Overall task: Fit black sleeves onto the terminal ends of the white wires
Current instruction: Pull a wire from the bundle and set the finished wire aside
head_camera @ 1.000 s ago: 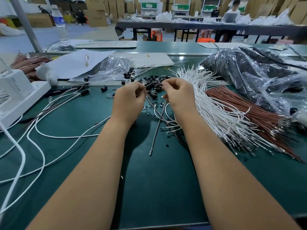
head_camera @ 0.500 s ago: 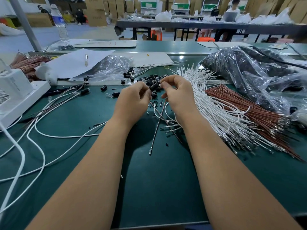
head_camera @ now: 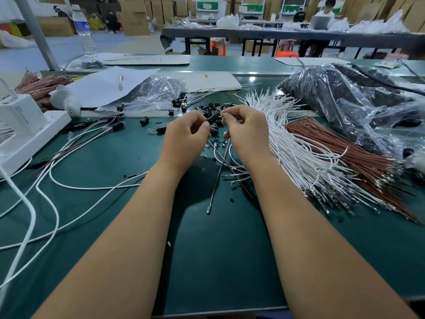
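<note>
My left hand (head_camera: 186, 132) pinches a black sleeve (head_camera: 212, 117) between thumb and fingertips above the green mat. My right hand (head_camera: 246, 130) pinches the terminal end of a wire (head_camera: 216, 176) close to the sleeve's right end. The wire hangs down between my wrists to a metal tip near the mat. A heap of loose black sleeves (head_camera: 211, 107) lies just behind my fingers. To the right spreads a large bundle of white wires (head_camera: 296, 148) with metal terminals.
Brown wires (head_camera: 358, 157) lie beside the white bundle, under plastic bags of black parts (head_camera: 349, 97). Long white cables (head_camera: 53, 176) loop across the left of the mat. A white box (head_camera: 20, 125), papers and a water bottle (head_camera: 85, 31) stand at the back left.
Both hands have lifted slightly and drawn together. The sleeve in my left hand has moved closer to the wire end held by my right hand.
</note>
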